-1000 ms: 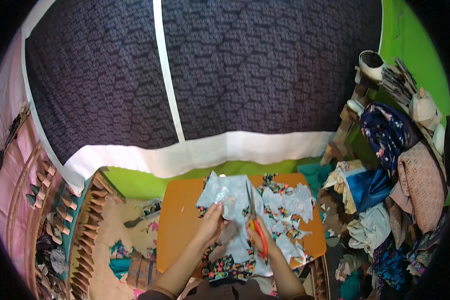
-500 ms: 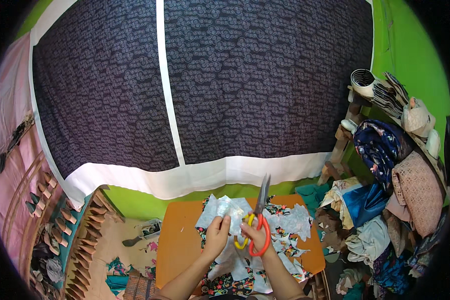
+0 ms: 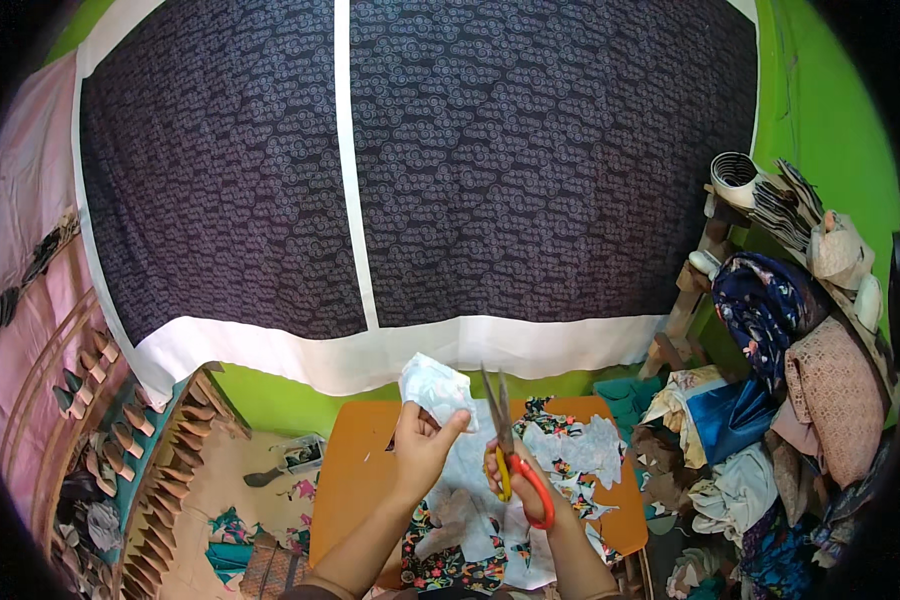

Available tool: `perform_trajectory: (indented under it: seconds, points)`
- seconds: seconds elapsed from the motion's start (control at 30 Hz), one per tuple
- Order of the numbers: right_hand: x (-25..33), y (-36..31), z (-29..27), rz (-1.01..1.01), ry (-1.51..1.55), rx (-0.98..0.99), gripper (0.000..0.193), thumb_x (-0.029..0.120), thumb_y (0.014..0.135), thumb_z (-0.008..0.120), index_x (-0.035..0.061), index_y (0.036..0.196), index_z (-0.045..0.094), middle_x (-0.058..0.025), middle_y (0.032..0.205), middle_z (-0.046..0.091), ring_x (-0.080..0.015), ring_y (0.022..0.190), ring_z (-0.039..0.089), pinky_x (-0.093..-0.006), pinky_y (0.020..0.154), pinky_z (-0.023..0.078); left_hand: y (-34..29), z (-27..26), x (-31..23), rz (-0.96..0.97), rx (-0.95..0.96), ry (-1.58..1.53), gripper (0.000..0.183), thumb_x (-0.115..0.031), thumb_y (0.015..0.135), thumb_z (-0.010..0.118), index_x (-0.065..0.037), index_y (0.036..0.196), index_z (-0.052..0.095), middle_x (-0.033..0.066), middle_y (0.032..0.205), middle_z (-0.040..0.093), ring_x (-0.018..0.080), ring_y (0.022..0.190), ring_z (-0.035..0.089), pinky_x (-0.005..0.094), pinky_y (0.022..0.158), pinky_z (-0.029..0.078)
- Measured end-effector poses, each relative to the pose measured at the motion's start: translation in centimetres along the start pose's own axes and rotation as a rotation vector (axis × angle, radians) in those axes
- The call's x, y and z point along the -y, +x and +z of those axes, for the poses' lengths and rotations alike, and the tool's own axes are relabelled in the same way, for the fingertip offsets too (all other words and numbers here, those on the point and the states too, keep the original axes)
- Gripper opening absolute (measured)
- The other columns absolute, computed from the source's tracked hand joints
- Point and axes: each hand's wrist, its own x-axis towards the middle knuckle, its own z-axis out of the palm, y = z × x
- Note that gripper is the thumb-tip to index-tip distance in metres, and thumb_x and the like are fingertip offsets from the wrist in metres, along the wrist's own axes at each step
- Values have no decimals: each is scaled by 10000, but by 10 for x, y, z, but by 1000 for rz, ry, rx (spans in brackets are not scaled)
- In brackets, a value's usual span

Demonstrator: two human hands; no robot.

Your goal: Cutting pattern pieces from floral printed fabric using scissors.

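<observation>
My left hand (image 3: 427, 447) pinches a whitish, faintly patterned piece of fabric (image 3: 436, 388) and holds it raised above the table's far edge. In my right hand (image 3: 518, 472) is a pair of scissors (image 3: 506, 432) with one red and one yellow handle, the blades pointing up and a little apart. Below both hands, pale grey-white fabric pieces (image 3: 573, 446) lie over dark floral fabric (image 3: 453, 566) on the orange-brown table (image 3: 349, 466). Many of the pieces have jagged cut edges. The scissors stand clear of the raised fabric.
A rack of wooden shoe lasts (image 3: 172, 478) curves along the left. Piled fabrics, among them a blue satin piece (image 3: 735, 408), crowd the right side. Scraps (image 3: 232, 545) lie on the floor at left. A dark patterned curtain (image 3: 530, 180) hangs behind the table.
My left hand has lifted the pale fabric up and slightly left, off the pile. The scissors have shifted slightly left and lower, their blades now tilting left.
</observation>
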Motion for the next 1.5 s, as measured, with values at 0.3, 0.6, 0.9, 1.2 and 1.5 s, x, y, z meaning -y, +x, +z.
perform_trajectory:
  seconds: [0.3, 0.6, 0.9, 1.2, 1.5]
  points:
    - [-16, -15, 8, -96, -38, 46, 723, 460, 766, 536, 29, 1248, 213, -11, 903, 345, -74, 733, 333, -178, 652, 348, 1, 18, 8, 177, -189, 138, 202, -145, 717, 675, -6, 791, 548, 5, 643, 550, 37, 517, 430, 184, 467, 331]
    - [-12, -15, 8, -1, -41, 8, 785, 508, 723, 573, 28, 1238, 228, -3, 869, 345, -72, 714, 337, -176, 654, 335, -1, 23, 14, 179, -228, 104, 195, -159, 711, 681, -8, 729, 559, 0, 611, 539, 43, 515, 434, 195, 470, 341]
    - [-8, -13, 9, 33, -137, -45, 896, 674, 603, 549, 23, 1163, 294, -5, 816, 336, -57, 686, 307, -158, 581, 294, -3, 15, 14, 56, -140, 222, 231, -29, 755, 599, 6, 950, 480, 67, 850, 566, 112, 759, 554, 229, 666, 453]
    - [-1, -15, 9, 186, -7, -130, 928, 693, 483, 610, 22, 1085, 389, 13, 755, 366, -31, 603, 333, -134, 515, 283, -1, 28, 5, 127, -243, 43, 225, -141, 716, 679, -21, 711, 489, -18, 600, 479, 19, 513, 404, 173, 435, 290]
    - [8, -19, 12, 263, 33, -132, 874, 707, 528, 575, 31, 1056, 409, 23, 713, 377, -23, 561, 339, -135, 469, 274, -1, 23, 4, 90, -208, 17, 233, -107, 718, 674, -18, 740, 461, -10, 652, 486, 26, 542, 431, 172, 463, 331]
